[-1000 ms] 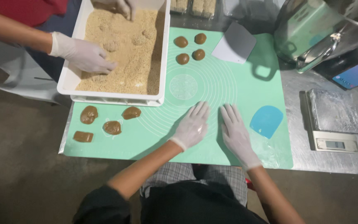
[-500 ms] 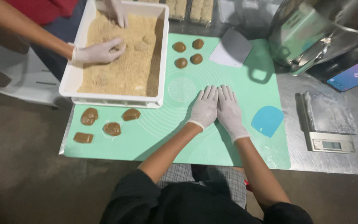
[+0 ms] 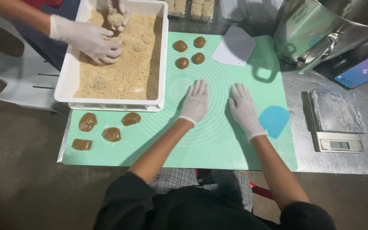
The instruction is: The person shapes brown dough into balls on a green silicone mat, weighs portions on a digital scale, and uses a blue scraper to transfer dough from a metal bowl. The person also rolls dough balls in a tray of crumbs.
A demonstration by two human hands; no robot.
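- Left hand [image 3: 195, 101]: gloved, fingers straight and together, palm flat on the green silicone mat [image 3: 218, 149]. It grasps nothing.
- Right hand [image 3: 243, 108]: gloved, fingers straight, palm flat on the same mat, near the left hand but not touching it. It grasps nothing.
- Blue scraper [image 3: 274, 121]: lies flat on the mat just beside the right hand, on its outer side.
- Flattened brown dough pieces [image 3: 111, 134]: four lie on the mat, well to the outer side of the left hand, near the mat's front corner.
- Kitchen scale [image 3: 336, 121]: stands off the mat, beyond the blue scraper from the right hand.
- Round brown dough balls [image 3: 189, 53]: four sit in a group on the mat, ahead of the left hand's fingertips and apart from them.
- Grey scraper [image 3: 234, 47]: lies ahead of the right hand's fingertips, near the mat's far edge.
- White crumb tray [image 3: 160, 64]: stands ahead of and to the outer side of the left hand, filled with crumbs.
- Other person's gloved hands [image 3: 91, 39]: work inside the tray; one presses into the crumbs, the other holds a crumbed lump.
- Steel bowl [image 3: 320, 30]: stands far ahead of the right hand, on its outer side.
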